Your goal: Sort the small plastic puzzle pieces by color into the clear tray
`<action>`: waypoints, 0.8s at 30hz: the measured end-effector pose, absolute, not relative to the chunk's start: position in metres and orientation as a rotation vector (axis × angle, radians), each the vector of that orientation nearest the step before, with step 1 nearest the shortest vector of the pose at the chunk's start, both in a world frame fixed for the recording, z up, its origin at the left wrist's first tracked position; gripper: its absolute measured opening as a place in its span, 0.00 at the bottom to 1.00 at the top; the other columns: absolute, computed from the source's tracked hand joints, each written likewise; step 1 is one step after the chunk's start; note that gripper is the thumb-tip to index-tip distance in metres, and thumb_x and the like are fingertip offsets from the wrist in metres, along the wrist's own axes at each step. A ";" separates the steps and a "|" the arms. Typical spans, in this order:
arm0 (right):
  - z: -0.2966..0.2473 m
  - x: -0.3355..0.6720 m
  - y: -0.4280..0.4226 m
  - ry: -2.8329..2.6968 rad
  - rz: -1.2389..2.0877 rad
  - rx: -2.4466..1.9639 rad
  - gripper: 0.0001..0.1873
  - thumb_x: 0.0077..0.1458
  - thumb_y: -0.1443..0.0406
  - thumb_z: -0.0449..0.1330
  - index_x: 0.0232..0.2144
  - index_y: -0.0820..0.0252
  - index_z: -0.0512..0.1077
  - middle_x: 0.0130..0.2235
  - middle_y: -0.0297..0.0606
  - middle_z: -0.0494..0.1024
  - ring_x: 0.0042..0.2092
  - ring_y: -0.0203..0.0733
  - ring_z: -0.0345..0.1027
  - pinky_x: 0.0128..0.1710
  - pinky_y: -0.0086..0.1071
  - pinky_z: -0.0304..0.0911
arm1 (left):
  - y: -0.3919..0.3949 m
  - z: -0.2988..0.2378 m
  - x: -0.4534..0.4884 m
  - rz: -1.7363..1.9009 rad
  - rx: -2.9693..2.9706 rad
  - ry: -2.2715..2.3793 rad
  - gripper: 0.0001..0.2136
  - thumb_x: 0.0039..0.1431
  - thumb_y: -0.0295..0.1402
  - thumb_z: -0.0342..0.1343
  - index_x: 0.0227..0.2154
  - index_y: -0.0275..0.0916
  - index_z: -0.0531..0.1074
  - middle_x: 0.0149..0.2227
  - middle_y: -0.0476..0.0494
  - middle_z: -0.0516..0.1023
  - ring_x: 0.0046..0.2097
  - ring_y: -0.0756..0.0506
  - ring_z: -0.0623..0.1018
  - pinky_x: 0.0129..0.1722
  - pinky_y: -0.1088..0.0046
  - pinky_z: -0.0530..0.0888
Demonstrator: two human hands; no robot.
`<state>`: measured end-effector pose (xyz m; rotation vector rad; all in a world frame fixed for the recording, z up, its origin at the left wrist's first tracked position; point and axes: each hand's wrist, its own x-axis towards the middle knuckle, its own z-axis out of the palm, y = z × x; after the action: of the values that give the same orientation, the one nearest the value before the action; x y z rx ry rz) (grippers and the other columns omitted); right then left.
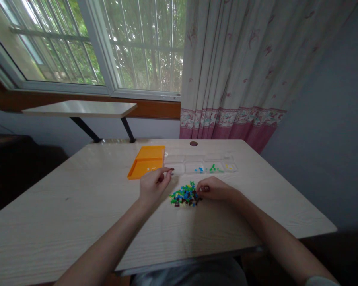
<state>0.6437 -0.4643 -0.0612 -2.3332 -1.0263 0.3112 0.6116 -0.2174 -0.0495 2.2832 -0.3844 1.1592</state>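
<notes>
From the head camera, looking down along my forearms: my left hand [152,186] is lifted just off the table [77,206]. Thumb and forefinger are pinched shut on a small dark piece [172,170], which pokes out past my fingertips. The piece hangs at the near left corner of the clear tray [179,158], between that tray and the orange lid [146,162] lying flat beside it.

My right hand [214,189] rests at the right edge of the pile [185,195] of tiny mixed bricks, blue, green, dark and pale. Its fingers curl down onto the pile. I cannot tell whether they have closed on anything, because the knuckles hide the tips.

In the tray's near row, blue pieces [199,169], green pieces [214,168] and yellow pieces [229,167] each sit in their own compartment, near the pile but apart from it. The compartment nearest my left hand is too pale to read.

As for doing this well, I judge the pinch belongs at the very fingertips, light but sure. A piece this small would twist or flick away if squeezed on a corner. I should bring it low over a compartment before opening my fingers, so it cannot bounce over the divider walls. With my right wrist planted on the table, I can tease single bricks off the pile's edge. Digging into the middle would scatter them.
</notes>
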 end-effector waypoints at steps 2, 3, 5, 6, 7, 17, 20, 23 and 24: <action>-0.062 0.645 -0.465 -1.042 0.295 -2.341 0.09 0.48 0.64 0.55 0.31 0.61 0.73 0.24 0.31 0.71 0.25 0.30 0.60 0.25 0.22 0.53 | -0.217 -0.050 0.612 1.191 2.259 -0.387 0.07 0.52 0.35 0.53 0.28 0.37 0.74 0.15 0.55 0.65 0.19 0.56 0.66 0.22 0.82 0.61; -0.062 0.645 -0.465 -1.039 0.289 -2.347 0.09 0.49 0.63 0.55 0.31 0.61 0.73 0.24 0.31 0.71 0.25 0.30 0.60 0.25 0.22 0.53 | -0.217 -0.050 0.612 1.205 2.249 -0.396 0.07 0.52 0.34 0.54 0.28 0.37 0.74 0.15 0.55 0.65 0.19 0.56 0.66 0.22 0.82 0.61; -0.061 0.645 -0.465 -1.027 0.279 -2.360 0.10 0.49 0.62 0.55 0.30 0.61 0.73 0.25 0.32 0.71 0.25 0.31 0.60 0.25 0.23 0.53 | -0.217 -0.050 0.612 1.225 2.232 -0.413 0.06 0.52 0.33 0.54 0.28 0.37 0.74 0.15 0.55 0.65 0.19 0.56 0.65 0.22 0.82 0.61; -0.061 0.645 -0.465 -1.023 0.274 -2.364 0.10 0.50 0.62 0.54 0.30 0.61 0.73 0.25 0.32 0.71 0.25 0.31 0.60 0.25 0.22 0.53 | -0.217 -0.051 0.612 1.230 2.226 -0.421 0.06 0.52 0.33 0.54 0.28 0.37 0.74 0.15 0.55 0.65 0.19 0.56 0.65 0.22 0.82 0.61; -0.061 0.645 -0.465 -1.022 0.273 -2.364 0.10 0.50 0.62 0.54 0.30 0.61 0.73 0.25 0.32 0.71 0.25 0.31 0.60 0.25 0.22 0.53 | -0.216 -0.051 0.612 1.231 2.220 -0.429 0.06 0.52 0.33 0.54 0.28 0.37 0.74 0.15 0.55 0.65 0.19 0.56 0.65 0.22 0.82 0.61; -0.062 0.646 -0.466 -1.072 0.264 -2.395 0.12 0.51 0.61 0.54 0.35 0.58 0.74 0.27 0.33 0.74 0.26 0.32 0.63 0.27 0.23 0.54 | -0.215 -0.053 0.613 1.203 2.246 -0.415 0.06 0.52 0.34 0.53 0.29 0.38 0.74 0.16 0.54 0.66 0.20 0.55 0.66 0.24 0.81 0.61; -0.062 0.646 -0.466 -1.074 0.276 -2.407 0.12 0.50 0.61 0.54 0.35 0.58 0.74 0.29 0.34 0.76 0.28 0.33 0.65 0.28 0.24 0.55 | -0.212 -0.056 0.617 1.071 2.347 -0.369 0.09 0.54 0.36 0.51 0.30 0.38 0.73 0.16 0.54 0.66 0.20 0.54 0.67 0.24 0.81 0.61; -0.061 0.646 -0.466 -1.082 0.272 -2.414 0.12 0.50 0.61 0.54 0.34 0.58 0.74 0.28 0.34 0.76 0.28 0.34 0.65 0.28 0.24 0.55 | -0.207 -0.062 0.627 0.844 2.487 -0.278 0.12 0.54 0.39 0.48 0.31 0.39 0.73 0.17 0.53 0.68 0.22 0.53 0.68 0.24 0.80 0.60; -0.061 0.646 -0.466 -1.085 0.273 -2.415 0.12 0.50 0.61 0.54 0.34 0.58 0.75 0.28 0.34 0.76 0.28 0.34 0.65 0.27 0.24 0.55 | -0.206 -0.065 0.631 0.773 2.528 -0.227 0.12 0.54 0.40 0.48 0.31 0.39 0.72 0.18 0.52 0.68 0.22 0.52 0.68 0.23 0.80 0.59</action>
<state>0.6459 -0.4663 -0.0608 -2.4146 -1.0849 0.2735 0.6313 -0.2057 -0.0645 2.5281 -0.2269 0.7735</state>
